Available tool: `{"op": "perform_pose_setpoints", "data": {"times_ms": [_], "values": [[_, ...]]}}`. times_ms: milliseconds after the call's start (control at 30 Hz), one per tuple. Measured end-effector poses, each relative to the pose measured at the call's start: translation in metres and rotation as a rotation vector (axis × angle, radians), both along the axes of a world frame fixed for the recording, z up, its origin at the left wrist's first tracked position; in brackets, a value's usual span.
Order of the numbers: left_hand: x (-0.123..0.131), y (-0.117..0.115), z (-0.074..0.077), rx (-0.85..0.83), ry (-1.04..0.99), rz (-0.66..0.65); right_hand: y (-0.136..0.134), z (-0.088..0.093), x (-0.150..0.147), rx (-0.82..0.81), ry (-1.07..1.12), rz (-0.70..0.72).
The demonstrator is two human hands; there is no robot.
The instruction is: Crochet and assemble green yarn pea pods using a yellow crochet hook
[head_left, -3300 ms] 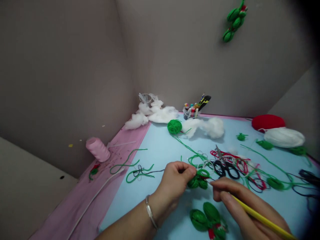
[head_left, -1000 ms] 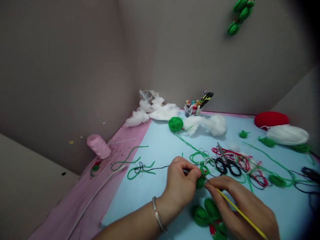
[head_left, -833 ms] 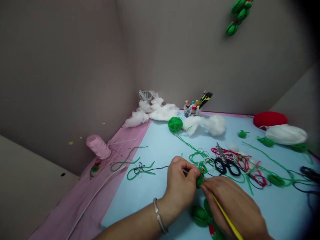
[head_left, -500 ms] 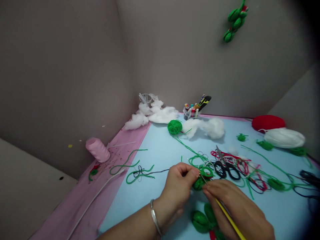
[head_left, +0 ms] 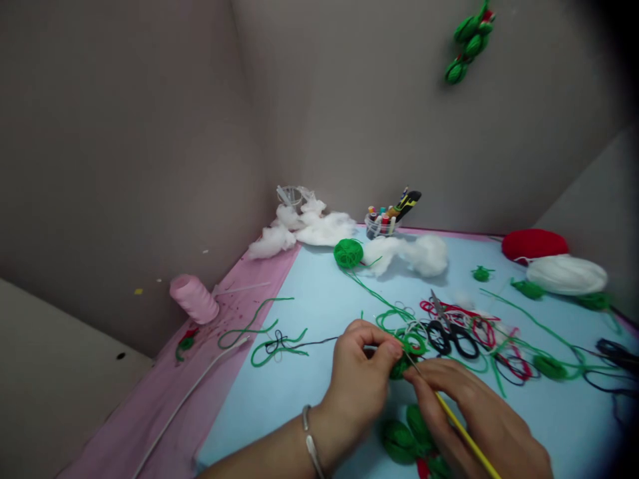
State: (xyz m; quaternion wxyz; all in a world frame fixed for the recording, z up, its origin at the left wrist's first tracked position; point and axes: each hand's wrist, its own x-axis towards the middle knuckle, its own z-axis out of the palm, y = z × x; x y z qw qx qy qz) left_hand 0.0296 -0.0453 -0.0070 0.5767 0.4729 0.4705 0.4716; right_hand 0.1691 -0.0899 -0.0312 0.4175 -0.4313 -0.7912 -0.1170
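Since the earlier views, the right hand [head_left: 474, 416] has closed in on the left hand [head_left: 360, 379], and the yellow crochet hook [head_left: 462, 432] now slopes steeply up toward the work. The left fingers [head_left: 384, 339] are pressed together, clamped on a small green yarn piece [head_left: 399, 369] just above the tabletop [head_left: 249, 412]. The right fingers [head_left: 429, 376] are curled around the hook's shaft, with the hook's tip at the yarn piece. The tip is thin and partly masked by the fingers, so its engagement with the yarn probably cannot be confirmed from this view.

A green yarn loop [head_left: 413, 343] lies touching the held piece, and loose green, red and black strands spread to the right around a pair of black-handled scissors [head_left: 449, 336].

Risk points: if the left-hand clamp slackens, the yarn piece may slip off the tip. Excess force on the hook may split the yarn or pull the loop out of shape. Movement toward the right may also snag the loose strands and drag them, or the scissors, into the work. Finished green yarn leaves [head_left: 399, 442] lie directly below the hands and may be disturbed if the hands drop.
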Motion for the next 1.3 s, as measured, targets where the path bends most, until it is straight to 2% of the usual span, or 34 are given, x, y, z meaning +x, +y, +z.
{"op": "perform_pose_setpoints", "data": {"times_ms": [200,300,500,633,767,867,1000,1167,1300], "values": [[0.003,-0.004,0.001,0.122,0.125,0.088,0.006,-0.004,-0.004,0.025,-0.014,0.055],[0.005,-0.006,0.000,0.120,0.175,0.128,0.010,-0.008,-0.005,0.047,-0.026,0.105],[0.008,-0.006,-0.004,0.118,0.171,0.175,0.009,-0.014,-0.007,0.049,-0.077,0.112],[0.006,-0.004,-0.004,0.057,0.120,0.157,0.008,-0.011,-0.011,0.063,-0.021,0.105],[0.006,-0.002,-0.005,-0.035,-0.020,0.089,0.009,0.000,-0.015,-0.005,0.124,-0.007],[0.005,-0.001,-0.004,-0.060,-0.087,0.045,0.011,0.007,-0.016,0.040,0.162,0.011],[0.004,-0.001,-0.002,-0.025,-0.066,0.055,0.013,0.006,-0.013,0.137,0.093,0.060],[0.004,-0.004,-0.001,0.132,0.078,0.118,0.014,-0.007,-0.004,0.103,0.011,0.085],[0.002,-0.003,0.000,0.113,0.087,0.106,0.017,-0.009,0.002,0.056,-0.127,0.108]]}}
